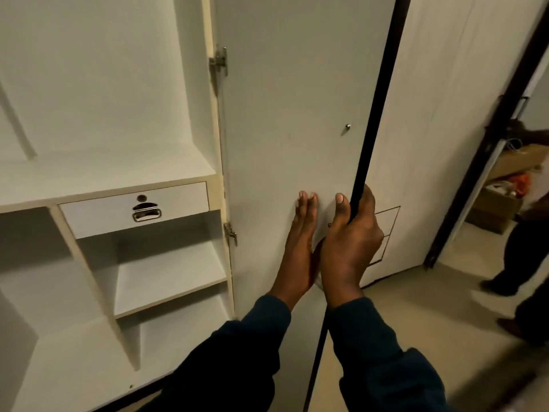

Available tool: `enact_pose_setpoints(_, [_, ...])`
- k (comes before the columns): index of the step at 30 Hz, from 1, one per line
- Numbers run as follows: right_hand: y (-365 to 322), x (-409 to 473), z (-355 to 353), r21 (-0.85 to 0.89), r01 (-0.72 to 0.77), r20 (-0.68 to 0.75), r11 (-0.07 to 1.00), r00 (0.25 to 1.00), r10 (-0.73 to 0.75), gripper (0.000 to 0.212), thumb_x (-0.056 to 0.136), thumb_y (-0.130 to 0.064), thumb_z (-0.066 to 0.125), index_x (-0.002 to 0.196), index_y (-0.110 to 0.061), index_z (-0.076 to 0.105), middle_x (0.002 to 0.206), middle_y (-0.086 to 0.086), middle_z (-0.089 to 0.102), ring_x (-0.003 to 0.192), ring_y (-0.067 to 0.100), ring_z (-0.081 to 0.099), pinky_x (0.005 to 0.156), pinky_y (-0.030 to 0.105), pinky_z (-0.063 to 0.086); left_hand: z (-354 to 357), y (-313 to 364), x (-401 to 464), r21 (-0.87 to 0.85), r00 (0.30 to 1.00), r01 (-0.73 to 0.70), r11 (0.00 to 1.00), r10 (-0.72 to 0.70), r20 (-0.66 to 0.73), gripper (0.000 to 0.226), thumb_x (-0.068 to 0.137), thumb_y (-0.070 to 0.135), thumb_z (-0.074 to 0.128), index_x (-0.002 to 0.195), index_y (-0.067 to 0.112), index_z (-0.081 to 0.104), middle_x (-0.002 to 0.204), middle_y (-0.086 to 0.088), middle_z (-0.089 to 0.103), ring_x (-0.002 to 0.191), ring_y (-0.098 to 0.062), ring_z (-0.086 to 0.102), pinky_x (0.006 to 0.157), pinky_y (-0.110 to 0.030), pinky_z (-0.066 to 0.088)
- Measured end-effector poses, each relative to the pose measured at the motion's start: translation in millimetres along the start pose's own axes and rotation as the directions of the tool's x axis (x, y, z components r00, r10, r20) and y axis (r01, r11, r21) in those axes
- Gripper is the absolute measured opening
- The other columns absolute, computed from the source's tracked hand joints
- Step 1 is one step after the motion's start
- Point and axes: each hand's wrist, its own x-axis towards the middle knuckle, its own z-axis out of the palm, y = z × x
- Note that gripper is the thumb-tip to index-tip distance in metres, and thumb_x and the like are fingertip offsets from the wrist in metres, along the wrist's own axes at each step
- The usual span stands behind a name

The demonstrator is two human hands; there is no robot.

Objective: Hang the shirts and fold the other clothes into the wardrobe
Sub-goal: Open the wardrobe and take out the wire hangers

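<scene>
A: Nearest first. Two dark blue sleeves (pixel 383 361) are reaching in from the bottom edge.

B: Hands?

A: Right hand (pixel 349 237) is clamping its grip on the black edge of the open wardrobe door (pixel 291 129), thumb lying on the inner face, fingers curling round behind. Left hand (pixel 300 236) is pressing flat on that inner face just beside it, fingers straight and together, grip holding nothing.

B: Where's the wardrobe sitting?

A: Wardrobe (pixel 98 162) is filling the left half, standing open. A drawer (pixel 133 208) with a metal pull and keyhole is sitting under the upper compartment, white shelves (pixel 166 278) lying below it. Two hinges (pixel 219 62) are showing on the door's left side, a small metal stud (pixel 347 126) near its right edge.

B: Further back?

A: White wall behind the door. At far right a doorway with a dark frame is opening onto another person's dark trouser legs (pixel 517 263) and cardboard boxes (pixel 493 209) on the floor, all blurry.
</scene>
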Motion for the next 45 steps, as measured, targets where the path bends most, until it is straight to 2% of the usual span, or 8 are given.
enact_pose_setpoints(5, [22.0, 25.3, 6.2, -0.042, 0.008, -0.053, 0.999, 0.999, -0.010, 0.043, 0.102, -0.028, 0.053, 0.141, -0.011, 0.052, 0.130, 0.008, 0.065, 0.116, 0.020, 0.064, 0.092, 0.018, 0.049, 25.4, -22.3, 22.0, 0.119, 0.996, -0.086, 0.989, 0.084, 0.018, 0.086, 0.100, 0.022, 0.062, 0.159, 0.021, -0.002, 0.165, 0.007, -0.023, 0.153, -0.013, -0.017, 0.125, -0.031, -0.004])
enact_pose_setpoints(15, [46.7, 47.4, 18.7, -0.063, 0.062, -0.155, 0.996, 0.985, -0.071, 0.043, 0.103, -0.029, 0.050, 0.139, -0.006, 0.052, 0.131, 0.010, 0.064, 0.118, 0.021, 0.063, 0.097, 0.030, 0.049, 49.7, -40.2, 41.5, 0.134, 0.992, -0.121, 0.984, 0.123, -0.001, 0.090, 0.096, 0.025, 0.065, 0.159, 0.026, 0.000, 0.165, 0.013, -0.021, 0.154, -0.015, -0.013, 0.123, -0.046, 0.006])
enact_pose_setpoints(20, [47.9, 45.1, 24.9, -0.090, 0.075, -0.201, 0.993, 0.975, -0.091, 0.045, 0.104, -0.029, 0.049, 0.141, -0.005, 0.050, 0.137, 0.009, 0.060, 0.123, 0.010, 0.055, 0.098, -0.001, 0.035, 48.9, -44.4, 42.6, 0.149, 0.990, -0.141, 0.979, 0.142, 0.008, 0.092, 0.097, 0.033, 0.064, 0.157, 0.030, -0.006, 0.163, 0.016, -0.025, 0.153, -0.011, -0.015, 0.117, -0.031, -0.004])
enact_pose_setpoints(23, [49.9, 46.6, 26.0, -0.081, 0.073, -0.201, 0.994, 0.976, -0.088, 0.045, 0.104, -0.029, 0.049, 0.143, -0.005, 0.048, 0.141, 0.009, 0.057, 0.123, 0.002, 0.046, 0.097, -0.005, 0.029, 51.2, -45.0, 46.0, 0.184, 0.989, -0.146, 0.972, 0.148, 0.004, 0.102, 0.095, 0.033, 0.067, 0.154, 0.043, -0.015, 0.162, 0.017, -0.027, 0.153, -0.010, -0.015, 0.117, -0.034, -0.003])
enact_pose_setpoints(30, [50.7, 44.1, 29.0, -0.030, 0.078, -0.215, 0.996, 0.973, -0.083, 0.047, 0.105, -0.027, 0.047, 0.146, -0.006, 0.043, 0.148, 0.007, 0.050, 0.133, 0.004, 0.042, 0.104, 0.001, 0.029, 41.2, -49.4, 43.6, 0.197, 0.982, -0.191, 0.962, 0.189, 0.026, 0.093, 0.095, 0.025, 0.068, 0.158, 0.028, -0.001, 0.164, 0.013, -0.021, 0.153, -0.012, -0.012, 0.115, -0.025, -0.005])
enact_pose_setpoints(35, [42.9, 18.6, 31.3, -0.186, 0.228, -0.229, 0.956, 0.936, -0.268, 0.055, 0.098, -0.009, 0.056, 0.148, 0.002, 0.037, 0.158, 0.019, 0.027, 0.149, 0.019, 0.022, 0.121, 0.026, 0.021, 27.3, -59.1, 30.3, 0.194, 0.980, -0.200, 0.960, 0.198, 0.029, 0.075, 0.099, 0.029, 0.064, 0.159, 0.025, 0.019, 0.168, 0.008, 0.003, 0.154, -0.010, 0.004, 0.123, -0.026, 0.009])
enact_pose_setpoints(40, [68.4, -32.2, 60.4, -0.128, 0.346, 0.156, 0.929, 0.932, -0.326, 0.038, 0.092, -0.003, 0.059, 0.130, -0.006, 0.059, 0.130, 0.014, 0.053, 0.122, 0.024, 0.047, 0.106, 0.014, 0.031, -9.6, -106.8, -6.4, 0.107, 0.968, 0.054, 0.993, -0.026, -0.248, 0.038, 0.102, 0.023, 0.053, 0.139, 0.018, 0.057, 0.144, 0.004, 0.055, 0.133, -0.008, 0.049, 0.108, -0.037, 0.046])
enact_pose_setpoints(45, [94.7, -84.7, 102.9, -0.049, 0.184, 0.541, 0.982, 0.831, -0.129, 0.025, 0.096, -0.011, 0.060, 0.119, -0.018, 0.064, 0.109, -0.004, 0.063, 0.093, 0.014, 0.061, 0.079, 0.034, 0.057, -88.8, -138.4, -48.3, 0.098, 0.867, 0.401, 0.911, -0.342, -0.363, 0.026, 0.107, 0.026, 0.045, 0.125, 0.021, 0.063, 0.098, 0.010, 0.074, 0.092, -0.001, 0.068, 0.090, -0.031, 0.057])
